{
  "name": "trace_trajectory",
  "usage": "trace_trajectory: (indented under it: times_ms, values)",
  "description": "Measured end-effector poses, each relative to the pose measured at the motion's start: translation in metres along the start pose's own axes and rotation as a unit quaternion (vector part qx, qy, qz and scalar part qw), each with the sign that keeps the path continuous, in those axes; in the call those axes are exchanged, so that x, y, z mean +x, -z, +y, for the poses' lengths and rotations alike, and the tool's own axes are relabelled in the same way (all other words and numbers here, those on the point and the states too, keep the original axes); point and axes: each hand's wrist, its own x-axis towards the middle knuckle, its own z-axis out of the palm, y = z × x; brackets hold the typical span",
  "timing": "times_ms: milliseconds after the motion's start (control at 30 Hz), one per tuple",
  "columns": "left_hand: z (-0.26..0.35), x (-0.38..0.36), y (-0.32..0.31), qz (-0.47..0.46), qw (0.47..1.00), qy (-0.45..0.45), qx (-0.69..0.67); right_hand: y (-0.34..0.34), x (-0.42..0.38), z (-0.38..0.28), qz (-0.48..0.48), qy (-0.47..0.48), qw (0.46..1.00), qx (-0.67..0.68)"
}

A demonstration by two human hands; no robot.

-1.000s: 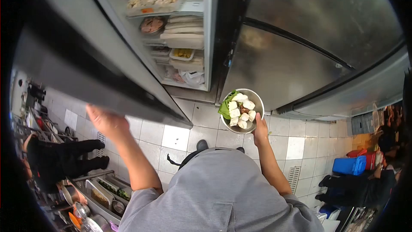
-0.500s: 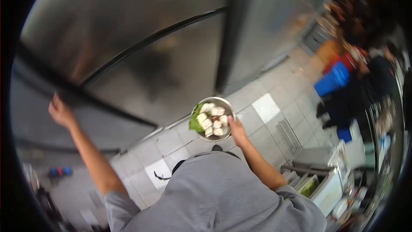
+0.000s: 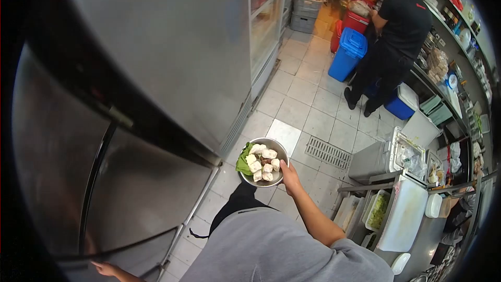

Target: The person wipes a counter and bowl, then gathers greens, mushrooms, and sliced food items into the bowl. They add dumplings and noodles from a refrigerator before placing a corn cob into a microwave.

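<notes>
My right hand (image 3: 291,178) is closed on the rim of a round metal bowl (image 3: 284,151), thumb up at its edge. In the bowl lie several white chunks (image 3: 267,154) with brownish bits among them, and a green leaf (image 3: 243,161) sticks out over the left side. Low at the left, my left hand (image 3: 107,269) is near a steel refrigerator door (image 3: 141,177), a finger stretched out toward the dark door edge. It holds nothing that I can see, and the view's edge cuts off part of the arm.
A person in black (image 3: 402,26) stands at the counter on the right, beside a blue bin (image 3: 348,52). A floor drain (image 3: 327,151) lies in the tiled floor. Close on my right are a white cutting board (image 3: 404,214) and a tray of chopped greens (image 3: 378,210). Crates (image 3: 307,5) stand farther back.
My view has swung right, toward the aisle and the person in black. My left hand has dropped lower along the refrigerator front. The bowl stays in my right hand.
</notes>
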Motion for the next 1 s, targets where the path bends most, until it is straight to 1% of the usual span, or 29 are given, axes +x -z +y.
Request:
trace_trajectory:
  times_ms: [33,67,100,133,167,200,233,267,300,333,367,400,433,467,500,533,567,600,633,700,733,767,800,833,900,933,1000]
  values:
    - [-0.029,-0.033,-0.024,0.017,0.985,-0.149,0.084,0.001,0.022,-0.013,0.021,0.0,1.0,0.016]
    - [-0.039,-0.05,-0.011,-0.335,0.9,-0.224,0.165,-0.001,0.044,-0.024,0.042,0.0,0.999,0.032]
    - [-0.052,-0.158,-0.065,-0.338,0.899,-0.229,0.16,0.001,0.069,-0.034,0.047,0.003,0.998,0.037]
    - [-0.057,-0.223,-0.082,-0.449,0.827,-0.317,0.118,0.008,0.093,-0.049,0.053,0.002,0.997,0.048]
    - [-0.044,-0.244,-0.105,-0.548,0.732,-0.398,0.072,0.016,0.119,-0.065,0.059,0.002,0.997,0.059]
    - [-0.042,-0.336,-0.139,-0.553,0.731,-0.393,0.073,0.028,0.143,-0.077,0.063,-0.001,0.997,0.053]
    - [-0.028,-0.382,-0.16,-0.699,0.671,-0.174,0.175,0.038,0.166,-0.09,0.075,0.017,0.997,0.031]
    - [0.066,-0.454,-0.219,-0.786,0.555,0.06,0.264,0.048,0.185,-0.104,0.086,0.036,0.996,0.009]
    - [0.069,-0.5,-0.294,-0.872,0.438,-0.084,0.2,0.054,0.202,-0.121,0.085,0.033,0.996,0.007]
    - [0.077,-0.582,-0.368,-0.797,0.494,-0.166,0.304,0.063,0.217,-0.136,0.105,0.051,0.993,-0.005]
    - [0.131,-0.646,-0.433,-0.805,0.395,-0.361,0.258,0.073,0.23,-0.153,0.126,0.069,0.989,-0.017]
    - [0.213,-0.699,-0.466,-0.822,0.425,-0.374,0.058,0.084,0.24,-0.174,0.123,0.055,0.991,0.024]
    - [0.297,-0.757,-0.495,-0.832,0.443,-0.335,-0.001,0.099,0.249,-0.19,0.131,0.075,0.988,0.003]
    - [0.389,-0.8,-0.51,-0.825,0.438,-0.356,-0.042,0.11,0.252,-0.205,0.156,0.061,0.985,0.036]
    - [0.469,-0.837,-0.524,-0.801,0.444,-0.37,-0.154,0.121,0.254,-0.219,0.181,0.047,0.98,0.069]
    - [0.557,-0.86,-0.524,-0.788,0.467,-0.347,-0.201,0.137,0.265,-0.217,0.202,0.064,0.973,0.095]
    - [0.618,-0.889,-0.548,-0.758,0.506,-0.312,-0.27,0.147,0.272,-0.234,0.194,0.064,0.975,0.09]
    - [0.677,-0.911,-0.566,-0.737,0.544,-0.262,-0.305,0.155,0.273,-0.259,0.207,0.043,0.971,0.109]
    - [0.728,-0.924,-0.578,-0.705,0.591,-0.26,-0.294,0.167,0.281,-0.277,0.219,0.022,0.967,0.127]
    - [0.794,-0.966,-0.605,-0.606,0.712,-0.227,-0.273,0.207,0.305,-0.294,0.194,0.021,0.973,0.123]
    - [0.819,-0.979,-0.616,-0.599,0.72,-0.223,-0.271,0.23,0.319,-0.305,0.195,0.035,0.973,0.119]
    - [0.842,-0.991,-0.624,-0.589,0.767,-0.133,-0.219,0.255,0.332,-0.317,0.195,0.049,0.973,0.116]
    - [0.861,-1.002,-0.629,-0.571,0.803,-0.04,-0.165,0.28,0.348,-0.326,0.18,0.039,0.973,0.137]
    - [0.863,-1.015,-0.645,-0.563,0.809,-0.035,-0.165,0.305,0.363,-0.335,0.17,0.039,0.976,0.131]
    - [0.853,-1.036,-0.683,-0.479,0.853,0.015,-0.208,0.353,0.39,-0.358,0.167,0.075,0.979,0.094]
    - [0.859,-1.041,-0.683,-0.469,0.858,0.021,-0.207,0.373,0.4,-0.378,0.153,0.075,0.981,0.097]
    - [0.864,-1.049,-0.676,-0.46,0.865,-0.014,-0.199,0.419,0.425,-0.414,0.137,0.064,0.986,0.076]
